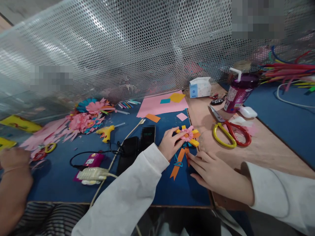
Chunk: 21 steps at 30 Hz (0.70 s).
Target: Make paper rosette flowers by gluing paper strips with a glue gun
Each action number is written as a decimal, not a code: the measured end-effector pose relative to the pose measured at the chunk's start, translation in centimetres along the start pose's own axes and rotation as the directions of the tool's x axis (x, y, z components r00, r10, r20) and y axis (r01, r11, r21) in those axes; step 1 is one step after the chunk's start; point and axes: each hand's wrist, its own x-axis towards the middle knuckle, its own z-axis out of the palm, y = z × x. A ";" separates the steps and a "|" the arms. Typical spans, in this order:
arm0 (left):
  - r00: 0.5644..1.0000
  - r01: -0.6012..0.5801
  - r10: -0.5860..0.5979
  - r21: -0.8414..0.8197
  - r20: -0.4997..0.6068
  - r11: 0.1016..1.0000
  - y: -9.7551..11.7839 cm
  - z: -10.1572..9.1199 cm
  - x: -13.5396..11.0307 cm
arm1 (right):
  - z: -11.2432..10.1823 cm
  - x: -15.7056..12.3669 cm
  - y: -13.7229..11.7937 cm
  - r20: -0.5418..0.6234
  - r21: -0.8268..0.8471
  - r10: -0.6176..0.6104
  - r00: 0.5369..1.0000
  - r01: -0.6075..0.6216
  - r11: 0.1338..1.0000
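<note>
A paper flower with a pink fringed centre and yellow, orange and blue loops lies on the blue table. My left hand has its fingers closed on the flower's left side. Two orange paper tails hang below it, the longer one with a notched end, and a thin blue paper strip curls over them. My right hand lies low beside the tails, fingers stretched out, its fingertips at the right-hand tail. Whether those fingertips press on the tail I cannot tell.
Large scissors, a purple cup and a tissue pack stand right. Pink paper lies behind. To the left are a glue gun, a power strip, cables, phone, paper flowers and another person's hand.
</note>
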 end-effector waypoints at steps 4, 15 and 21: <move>1.000 0.014 -0.014 -0.018 0.010 1.000 0.2 -0.2 0.0 | 0.0 -0.2 -0.3 0.002 -0.007 0.008 1.000 -0.008 1.000; 0.987 -0.123 0.134 0.109 -0.094 0.986 0.3 -1.9 0.2 | 0.0 -0.3 -0.1 -0.053 0.011 0.032 0.998 -0.031 0.999; 0.960 -0.218 0.176 0.185 0.220 0.958 -0.9 -4.3 0.5 | 0.6 -0.4 0.1 -0.051 0.008 0.013 0.999 -0.012 1.000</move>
